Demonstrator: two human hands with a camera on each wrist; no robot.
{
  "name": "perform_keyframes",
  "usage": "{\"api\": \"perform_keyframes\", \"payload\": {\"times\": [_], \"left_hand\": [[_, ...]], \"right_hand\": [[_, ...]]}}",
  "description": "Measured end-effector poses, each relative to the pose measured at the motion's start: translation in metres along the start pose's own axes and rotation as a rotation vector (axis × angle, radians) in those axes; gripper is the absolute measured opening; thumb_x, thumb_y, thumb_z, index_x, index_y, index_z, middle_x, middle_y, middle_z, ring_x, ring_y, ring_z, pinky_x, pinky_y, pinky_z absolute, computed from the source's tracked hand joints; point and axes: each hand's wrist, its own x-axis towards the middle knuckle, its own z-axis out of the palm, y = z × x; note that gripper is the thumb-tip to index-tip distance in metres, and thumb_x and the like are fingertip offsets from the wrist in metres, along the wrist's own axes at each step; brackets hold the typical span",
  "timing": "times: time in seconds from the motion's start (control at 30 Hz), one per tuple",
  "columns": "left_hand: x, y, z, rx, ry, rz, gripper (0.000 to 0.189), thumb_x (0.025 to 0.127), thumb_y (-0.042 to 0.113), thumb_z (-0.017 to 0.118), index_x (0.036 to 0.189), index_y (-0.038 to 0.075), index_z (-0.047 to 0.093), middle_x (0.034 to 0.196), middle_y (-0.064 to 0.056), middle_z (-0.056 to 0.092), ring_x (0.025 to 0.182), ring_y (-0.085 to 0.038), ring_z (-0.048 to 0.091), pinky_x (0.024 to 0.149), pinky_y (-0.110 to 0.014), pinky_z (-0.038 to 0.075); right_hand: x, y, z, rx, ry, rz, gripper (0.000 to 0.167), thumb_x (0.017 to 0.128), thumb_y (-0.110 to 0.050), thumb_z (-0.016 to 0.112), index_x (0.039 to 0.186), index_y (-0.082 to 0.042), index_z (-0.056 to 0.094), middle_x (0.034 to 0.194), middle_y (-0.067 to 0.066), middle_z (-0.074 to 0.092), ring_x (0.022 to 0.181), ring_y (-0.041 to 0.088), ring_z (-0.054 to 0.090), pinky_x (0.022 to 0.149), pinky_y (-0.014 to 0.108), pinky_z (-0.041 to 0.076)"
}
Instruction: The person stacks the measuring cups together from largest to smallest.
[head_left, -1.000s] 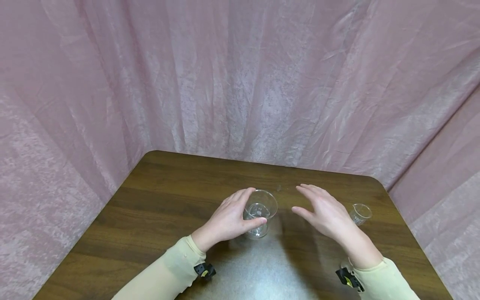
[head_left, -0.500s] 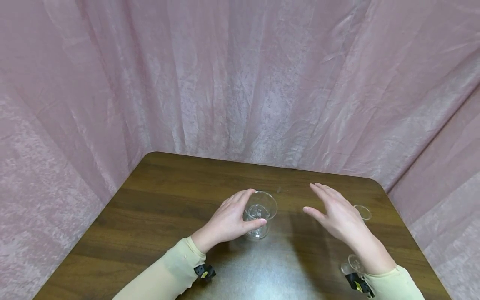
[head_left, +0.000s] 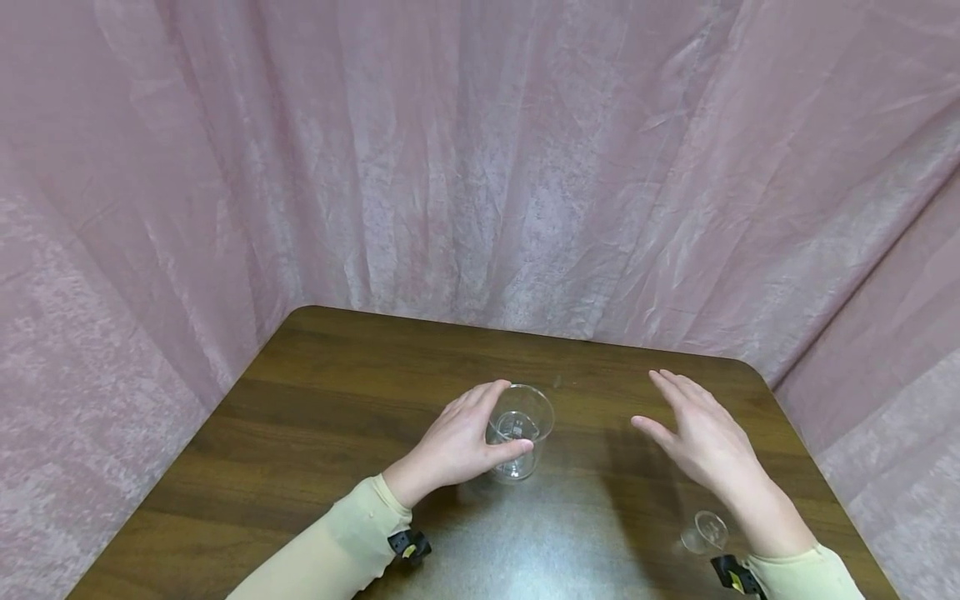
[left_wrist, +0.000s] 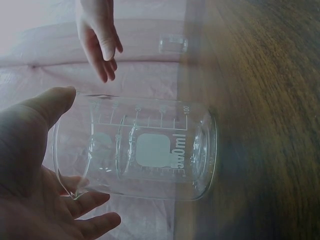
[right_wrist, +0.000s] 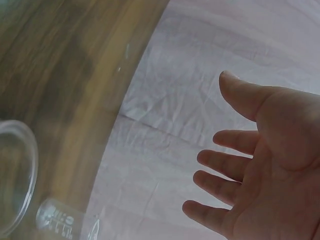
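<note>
A large clear glass beaker [head_left: 546, 417] with white graduations stands upright on the table. My left hand [head_left: 459, 437] holds it from the left, thumb on the near side of the rim and fingers on the far side. Inside it sits a smaller glass beaker [head_left: 517, 427], whose rim shows below the large one's. To the right, my right hand [head_left: 705, 437] hovers over the table with spread fingers and nothing in it. Its palm faces left. A small beaker [head_left: 705, 533] stands beside the right wrist. Another small graduated beaker [right_wrist: 55, 220] appears in the right wrist view, hidden by the hand in the head view.
The brown wooden table [head_left: 360, 400] has rounded far corners. Pink velvet curtains [head_left: 480, 167] hang behind it and along both sides. Black wrist mounts [head_left: 409, 546] sit at the sleeve cuffs.
My right hand has moved right, away from the large beaker. It now covers the small beaker at the far right and uncovers the one near its wrist. The left hand stays put.
</note>
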Motion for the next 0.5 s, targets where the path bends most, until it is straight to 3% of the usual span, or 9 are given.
{"api": "perform_keyframes", "payload": {"times": [0.5], "left_hand": [[0.001,-0.003,0.003,0.010,0.008,0.015,0.090,0.095,0.062,0.080,0.162,0.010,0.048,0.158,-0.015,0.057,0.149,-0.034,0.052,0.122,-0.060,0.042]], "right_hand": [[-0.004,0.024,0.000,-0.022,0.006,0.048,0.091,0.106,-0.054,0.071,0.167,0.005,0.038,0.168,0.035,0.038,0.156,0.056,0.031,0.123,0.071,0.027]]}}
